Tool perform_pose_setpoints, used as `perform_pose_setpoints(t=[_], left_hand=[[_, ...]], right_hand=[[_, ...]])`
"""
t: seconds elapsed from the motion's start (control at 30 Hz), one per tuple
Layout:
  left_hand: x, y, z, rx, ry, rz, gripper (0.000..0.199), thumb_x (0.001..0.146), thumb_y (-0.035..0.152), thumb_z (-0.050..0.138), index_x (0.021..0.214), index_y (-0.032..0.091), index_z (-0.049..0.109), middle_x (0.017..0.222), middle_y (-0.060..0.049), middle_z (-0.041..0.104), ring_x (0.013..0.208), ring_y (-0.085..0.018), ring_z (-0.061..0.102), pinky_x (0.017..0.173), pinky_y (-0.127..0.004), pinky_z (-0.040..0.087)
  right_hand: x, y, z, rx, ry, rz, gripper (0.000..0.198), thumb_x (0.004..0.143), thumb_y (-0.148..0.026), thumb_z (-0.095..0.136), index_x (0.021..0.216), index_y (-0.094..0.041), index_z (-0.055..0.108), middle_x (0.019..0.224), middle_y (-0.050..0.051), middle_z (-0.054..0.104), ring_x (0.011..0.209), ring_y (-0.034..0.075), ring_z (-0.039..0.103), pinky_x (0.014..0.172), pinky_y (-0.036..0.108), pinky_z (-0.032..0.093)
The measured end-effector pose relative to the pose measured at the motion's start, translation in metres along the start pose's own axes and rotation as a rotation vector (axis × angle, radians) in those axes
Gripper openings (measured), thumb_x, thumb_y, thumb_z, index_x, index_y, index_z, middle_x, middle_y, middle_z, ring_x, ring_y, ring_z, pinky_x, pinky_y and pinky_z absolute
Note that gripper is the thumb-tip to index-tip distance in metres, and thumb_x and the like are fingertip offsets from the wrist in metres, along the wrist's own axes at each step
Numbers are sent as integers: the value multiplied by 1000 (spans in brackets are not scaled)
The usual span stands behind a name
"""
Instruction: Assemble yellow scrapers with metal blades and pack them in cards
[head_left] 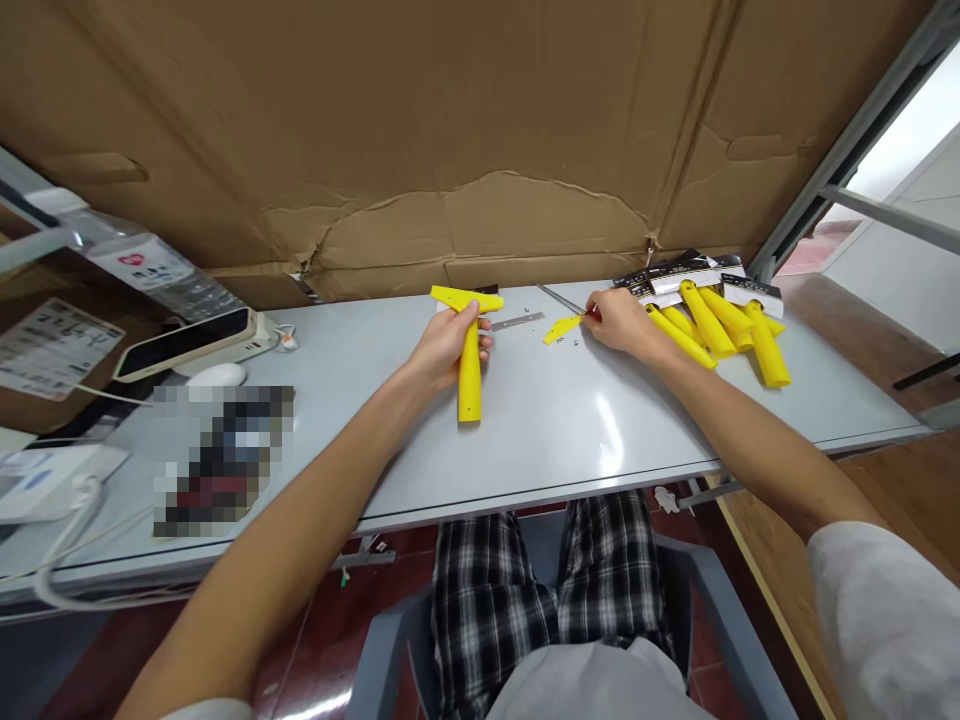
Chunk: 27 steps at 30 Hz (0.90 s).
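Observation:
My left hand [442,343] is wrapped round a yellow T-shaped scraper handle [469,375], its wide head pointing away from me and the grip toward me. A flat metal strip [517,322] extends to the right from beside my left fingers. My right hand [619,318] rests low over the table with its fingertips pinched together. At those fingertips are the end of a small flat yellow piece [562,328] and a thin grey metal length [560,298]; what the fingers grip is hidden. Several tiny screws [576,343] lie near the yellow piece.
Several yellow scrapers [709,320] with black-and-white cards lie piled at the right. On the left are a plastic bottle [150,260], a phone [184,345], a white mouse [217,375] and cables. Cardboard [480,130] walls the table's back; its front edge [540,492] is near my lap.

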<state>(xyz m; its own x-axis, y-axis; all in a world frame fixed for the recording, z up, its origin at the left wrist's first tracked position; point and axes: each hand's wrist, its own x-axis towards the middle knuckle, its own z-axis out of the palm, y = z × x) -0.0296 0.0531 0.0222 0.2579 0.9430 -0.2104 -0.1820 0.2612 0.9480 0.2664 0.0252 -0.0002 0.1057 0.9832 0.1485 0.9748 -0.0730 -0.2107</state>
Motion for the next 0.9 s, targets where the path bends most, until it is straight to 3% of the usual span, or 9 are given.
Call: perform_pose_setpoints(t=[0.27, 0.43, 0.7, 0.9], left_hand=[[-6, 2, 6, -68, -6, -57, 10, 112, 28, 53, 106, 21, 53, 81, -1, 66, 47, -9, 53, 41, -20, 41], [-4, 3, 7, -115, 13, -66, 6, 109, 22, 47, 104, 21, 49, 76, 1, 62, 45, -8, 48, 40, -19, 37], [-1, -1, 1, -122, -42, -38, 3, 107, 22, 51, 105, 21, 50, 77, 0, 64, 46, -9, 50, 40, -20, 39], [4, 7, -7, -172, -11, -10, 6, 108, 23, 49, 103, 20, 50, 75, 1, 63, 45, -8, 49, 40, -19, 39]], right_hand=[[-8, -12, 4, 31, 75, -181, 53, 104, -28, 46, 150, -13, 66, 145, 18, 67, 136, 33, 53, 109, 43, 42], [-13, -18, 6, -22, 36, -393, 49, 103, -15, 37, 131, -19, 77, 151, 10, 66, 143, 31, 44, 111, 47, 28], [-21, -27, 0, -50, -29, -391, 39, 105, -21, 43, 114, -14, 81, 141, 15, 71, 136, 30, 46, 110, 47, 24], [-3, -39, -5, -47, -21, -448, 47, 107, -21, 38, 128, -19, 79, 149, 12, 67, 138, 28, 49, 108, 44, 28]])
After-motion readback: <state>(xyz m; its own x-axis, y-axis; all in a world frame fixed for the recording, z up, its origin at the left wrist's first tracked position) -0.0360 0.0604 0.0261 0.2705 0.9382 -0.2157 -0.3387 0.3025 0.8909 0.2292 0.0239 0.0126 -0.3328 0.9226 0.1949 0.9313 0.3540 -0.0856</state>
